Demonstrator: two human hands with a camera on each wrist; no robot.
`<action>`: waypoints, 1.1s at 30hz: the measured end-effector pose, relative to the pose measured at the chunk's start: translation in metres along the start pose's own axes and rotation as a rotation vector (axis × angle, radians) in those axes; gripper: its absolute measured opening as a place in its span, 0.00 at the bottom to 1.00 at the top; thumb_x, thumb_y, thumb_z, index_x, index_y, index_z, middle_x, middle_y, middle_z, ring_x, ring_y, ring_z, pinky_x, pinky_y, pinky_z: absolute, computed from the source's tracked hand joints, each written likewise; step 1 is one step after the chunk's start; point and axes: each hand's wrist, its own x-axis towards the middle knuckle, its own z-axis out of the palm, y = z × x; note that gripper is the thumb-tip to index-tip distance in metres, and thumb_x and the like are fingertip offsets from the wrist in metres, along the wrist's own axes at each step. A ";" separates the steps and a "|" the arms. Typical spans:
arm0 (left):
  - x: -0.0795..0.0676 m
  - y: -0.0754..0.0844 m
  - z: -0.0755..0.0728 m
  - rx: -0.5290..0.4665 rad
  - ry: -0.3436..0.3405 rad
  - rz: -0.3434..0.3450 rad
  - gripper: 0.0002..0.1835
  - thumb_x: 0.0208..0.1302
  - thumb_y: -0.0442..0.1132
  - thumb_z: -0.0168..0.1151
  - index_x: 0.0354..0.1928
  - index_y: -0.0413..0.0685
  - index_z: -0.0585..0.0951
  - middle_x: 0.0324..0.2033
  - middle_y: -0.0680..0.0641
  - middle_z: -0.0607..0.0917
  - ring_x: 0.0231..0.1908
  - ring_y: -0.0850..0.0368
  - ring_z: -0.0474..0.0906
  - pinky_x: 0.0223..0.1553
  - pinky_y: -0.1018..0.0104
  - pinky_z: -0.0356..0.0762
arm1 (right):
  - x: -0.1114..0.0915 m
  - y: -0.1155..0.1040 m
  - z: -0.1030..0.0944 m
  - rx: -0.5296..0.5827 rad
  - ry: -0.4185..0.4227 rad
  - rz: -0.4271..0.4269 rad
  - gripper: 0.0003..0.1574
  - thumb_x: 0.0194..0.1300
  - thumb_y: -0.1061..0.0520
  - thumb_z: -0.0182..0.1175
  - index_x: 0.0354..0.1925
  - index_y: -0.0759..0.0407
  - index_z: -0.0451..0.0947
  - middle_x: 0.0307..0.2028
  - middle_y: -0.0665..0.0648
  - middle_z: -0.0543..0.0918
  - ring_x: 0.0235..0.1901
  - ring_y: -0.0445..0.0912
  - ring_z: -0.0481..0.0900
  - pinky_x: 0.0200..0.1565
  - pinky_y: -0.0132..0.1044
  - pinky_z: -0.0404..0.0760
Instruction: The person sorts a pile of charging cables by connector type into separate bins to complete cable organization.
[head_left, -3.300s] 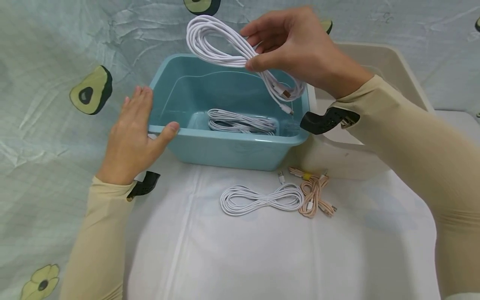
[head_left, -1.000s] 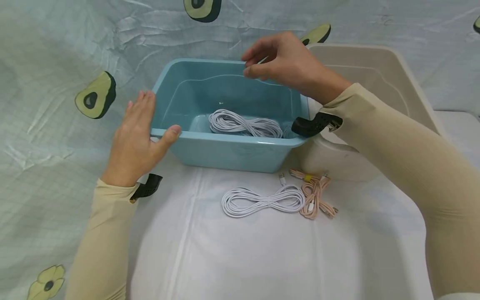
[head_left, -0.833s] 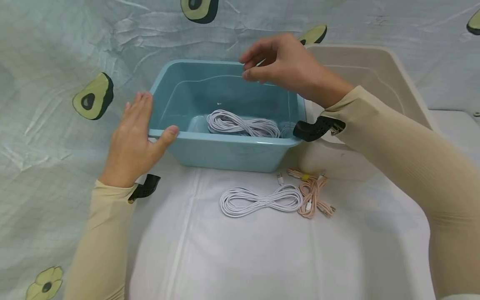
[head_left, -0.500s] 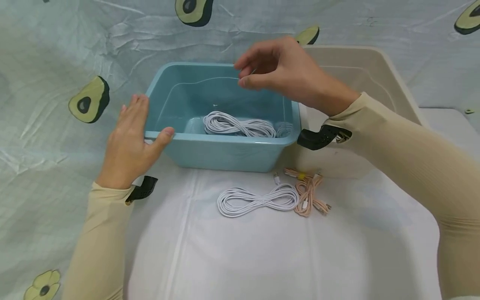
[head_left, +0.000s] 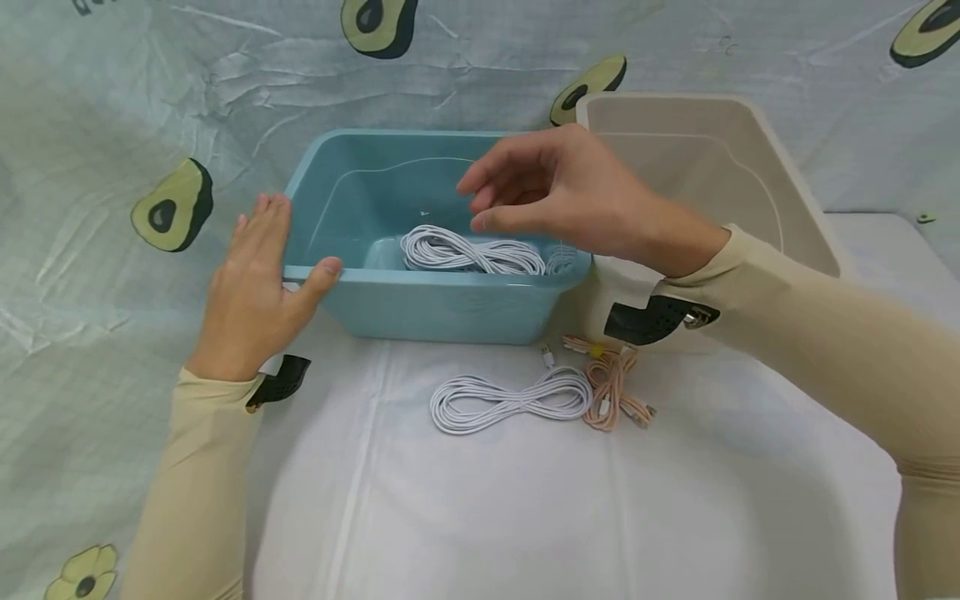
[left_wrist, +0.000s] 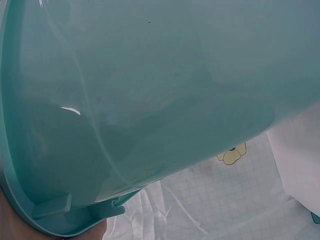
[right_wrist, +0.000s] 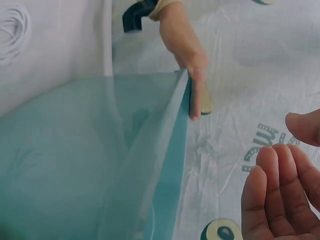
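My left hand [head_left: 247, 292] rests at the left corner of the blue plastic bin [head_left: 450, 308], fingers straight along its side and thumb over the front rim. In the right wrist view that same left hand [right_wrist: 187, 50] lies flat against the bin's edge. Above the bin's right part hovers my right hand [head_left: 555, 192], fingers loosely bent, thumb apart from them, nothing held. Its bare fingertips [right_wrist: 268, 155] show in the right wrist view. Inside the bin lie coiled white cables [head_left: 472, 252], partly hidden by the front wall.
Beside the blue bin, to its right, stands a beige bin [head_left: 690, 158]. On the white cloth in front lie a figure-eight coil of white cable [head_left: 510, 402] and peach-coloured cables [head_left: 609, 387] with a yellow tie. An avocado-print sheet [head_left: 247, 75] hangs behind.
My right hand has let go of the white cable coil, which now lies in the blue bin. Since then the hand has come lower and nearer. My left hand stays at the bin's corner.
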 end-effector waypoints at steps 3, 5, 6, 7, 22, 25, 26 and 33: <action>0.000 -0.001 -0.001 0.004 0.002 -0.002 0.52 0.70 0.70 0.54 0.80 0.37 0.58 0.79 0.34 0.61 0.83 0.41 0.51 0.86 0.49 0.43 | -0.005 0.001 0.004 0.040 -0.029 -0.010 0.16 0.62 0.63 0.73 0.49 0.59 0.87 0.39 0.56 0.89 0.41 0.49 0.87 0.49 0.31 0.89; 0.000 0.000 -0.001 0.009 0.004 -0.001 0.52 0.70 0.70 0.54 0.80 0.37 0.58 0.79 0.34 0.61 0.83 0.40 0.52 0.86 0.48 0.43 | -0.010 0.003 0.007 0.074 -0.051 -0.016 0.17 0.61 0.64 0.73 0.49 0.59 0.87 0.39 0.56 0.88 0.40 0.49 0.87 0.48 0.33 0.90; 0.000 0.000 -0.001 0.010 0.007 -0.001 0.52 0.70 0.70 0.54 0.80 0.38 0.58 0.79 0.34 0.61 0.82 0.40 0.52 0.86 0.48 0.43 | -0.013 0.005 0.008 0.085 -0.062 -0.019 0.17 0.61 0.64 0.73 0.49 0.59 0.87 0.39 0.56 0.88 0.40 0.49 0.87 0.48 0.34 0.90; 0.000 0.000 -0.001 0.011 0.008 -0.002 0.52 0.70 0.70 0.54 0.80 0.38 0.58 0.79 0.35 0.61 0.82 0.40 0.52 0.86 0.48 0.43 | -0.016 0.006 0.010 0.097 -0.072 -0.019 0.17 0.60 0.64 0.73 0.49 0.59 0.87 0.39 0.56 0.88 0.40 0.49 0.86 0.48 0.34 0.90; 0.000 0.001 0.001 0.003 0.040 -0.003 0.53 0.69 0.74 0.52 0.79 0.38 0.60 0.78 0.35 0.63 0.82 0.40 0.54 0.86 0.47 0.45 | -0.057 0.031 0.040 0.265 -0.223 -0.049 0.19 0.59 0.69 0.72 0.49 0.65 0.86 0.40 0.60 0.88 0.39 0.49 0.86 0.48 0.39 0.90; 0.000 0.002 0.001 0.005 0.042 -0.001 0.54 0.68 0.74 0.52 0.79 0.38 0.60 0.78 0.35 0.63 0.82 0.40 0.54 0.86 0.47 0.45 | -0.063 0.037 0.046 0.283 -0.248 -0.037 0.19 0.58 0.69 0.72 0.49 0.65 0.85 0.40 0.61 0.88 0.39 0.49 0.86 0.49 0.39 0.90; 0.000 0.002 0.001 0.003 0.042 0.000 0.54 0.68 0.74 0.52 0.79 0.38 0.60 0.78 0.35 0.63 0.82 0.40 0.54 0.86 0.47 0.45 | -0.065 0.040 0.048 0.289 -0.254 -0.036 0.19 0.59 0.69 0.72 0.49 0.65 0.85 0.40 0.61 0.88 0.39 0.49 0.86 0.49 0.38 0.90; -0.001 0.002 0.001 0.004 0.050 0.001 0.55 0.68 0.76 0.51 0.79 0.38 0.60 0.78 0.35 0.63 0.82 0.40 0.54 0.86 0.47 0.45 | -0.075 0.058 0.066 0.298 -0.265 -0.013 0.20 0.59 0.67 0.73 0.50 0.62 0.85 0.41 0.55 0.88 0.40 0.47 0.86 0.50 0.36 0.89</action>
